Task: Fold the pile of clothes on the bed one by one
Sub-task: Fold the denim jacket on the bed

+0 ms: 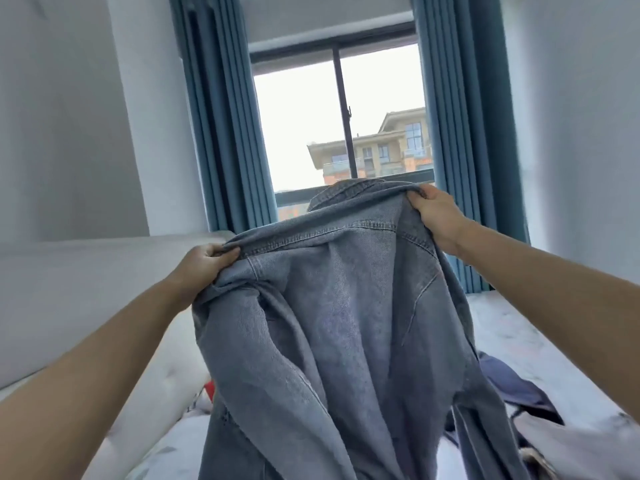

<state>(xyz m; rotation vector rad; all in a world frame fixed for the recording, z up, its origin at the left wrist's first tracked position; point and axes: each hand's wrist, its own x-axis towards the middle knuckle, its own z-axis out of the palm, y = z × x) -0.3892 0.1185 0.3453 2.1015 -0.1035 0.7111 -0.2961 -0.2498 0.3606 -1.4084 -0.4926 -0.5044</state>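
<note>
Faded blue denim jacket held aloft over white bed, back panel facing. Left hand and right hand well apart, each clamped on a shoulder seam. Advised: level both shoulders, pull taut, lower flat before folding sleeves.

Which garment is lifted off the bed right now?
The light-blue denim jacket, held up by both hands at its shoulders. The dark navy garment lies on the bed.
</note>
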